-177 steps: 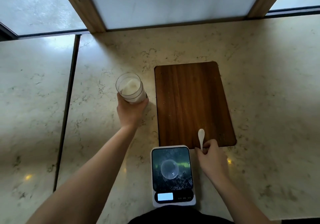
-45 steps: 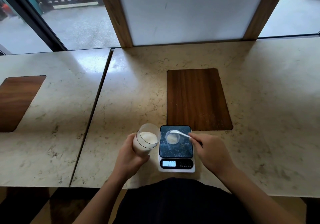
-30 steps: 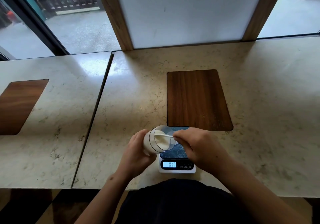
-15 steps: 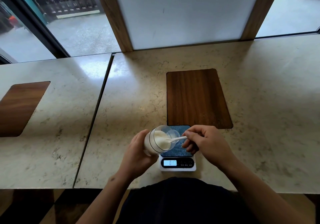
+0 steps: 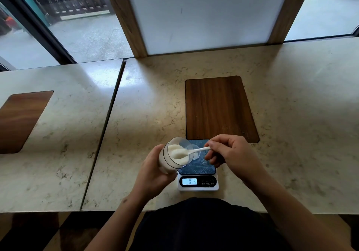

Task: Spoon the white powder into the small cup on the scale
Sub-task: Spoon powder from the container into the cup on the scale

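Gripping the glass [image 5: 171, 159] in your left hand [image 5: 153, 175], you have it tipped toward the right, its open mouth turned over the left edge of the scale [image 5: 197, 171] — fingers wrapped round its base, thumb along the near side. White powder [image 5: 174, 149] lies banked inside it. Your right hand [image 5: 233, 157] pinches the handle end of a white spoon [image 5: 189, 152] between thumb and forefinger, the other fingers curled under. The spoon reaches leftward into the glass's mouth, its bowl heaped with powder and sitting at the rim.

Just behind the spoon, the small clear cup [image 5: 193, 151] stands on the scale's dark platform, partly hidden by the glass and the spoon's handle; how much powder it holds you cannot tell from here. The lit display [image 5: 192, 181] at the near edge of the scale appears to read 0.16, though the digits are small.

The scale rests on a pale marble counter [image 5: 151, 103], close to its near edge and right in front of your dark-clothed torso. Touching or almost touching the scale's far edge is a dark wood panel [image 5: 217, 107] set in the counter. A seam runs down the counter to the left — beyond it, a second wood panel [image 5: 19, 118] shows at the left border.
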